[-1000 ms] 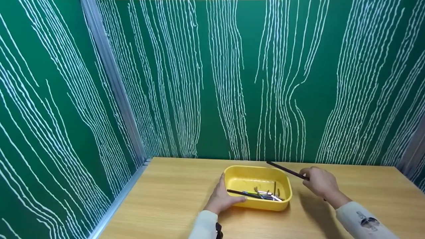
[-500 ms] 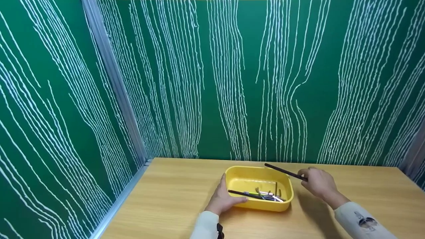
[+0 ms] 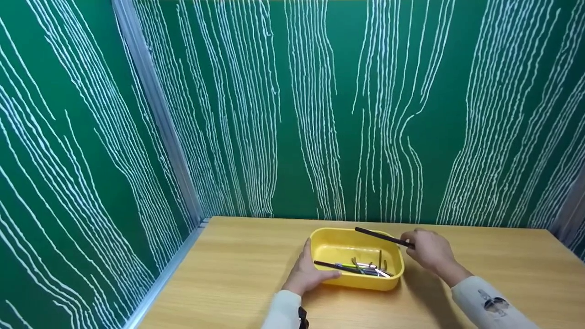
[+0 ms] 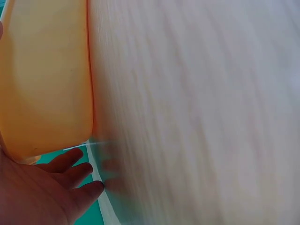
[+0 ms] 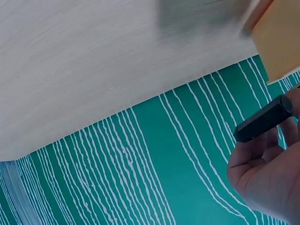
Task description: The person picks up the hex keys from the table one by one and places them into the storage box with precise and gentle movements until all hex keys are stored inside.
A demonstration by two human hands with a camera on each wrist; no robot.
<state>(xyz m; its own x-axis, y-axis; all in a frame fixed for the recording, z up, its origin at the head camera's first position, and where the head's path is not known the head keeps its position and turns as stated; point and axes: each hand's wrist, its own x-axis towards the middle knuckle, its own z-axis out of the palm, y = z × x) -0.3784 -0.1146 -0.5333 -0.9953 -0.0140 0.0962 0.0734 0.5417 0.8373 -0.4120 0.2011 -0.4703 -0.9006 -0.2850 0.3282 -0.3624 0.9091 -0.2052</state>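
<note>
A yellow plastic container (image 3: pixel 361 284) stands on the table with several slim sticks and pens (image 3: pixel 365 269) inside, mostly along its near side. My left hand (image 3: pixel 307 273) holds its left end, thumb over the near rim. In the left wrist view the other fingers of that hand (image 4: pixel 44 187) stretch out beyond the container's end (image 4: pixel 47 75). My right hand (image 3: pixel 432 250) pinches a long dark pen-like stick (image 3: pixel 381 236) near its right end. The stick slants over the container's far right corner. Its thick, faceted end (image 5: pixel 265 119) shows in the right wrist view.
The wooden table (image 3: pixel 237 265) ends at a green wall (image 3: pixel 306 137) covered with wavy white lines. Another green panel (image 3: pixel 50 183) rises on the left, joined at a grey metal post (image 3: pixel 155 105).
My right hand has moved left with the dark stick, which now reaches over the container's far rim. My left hand and the container stay almost in place.
</note>
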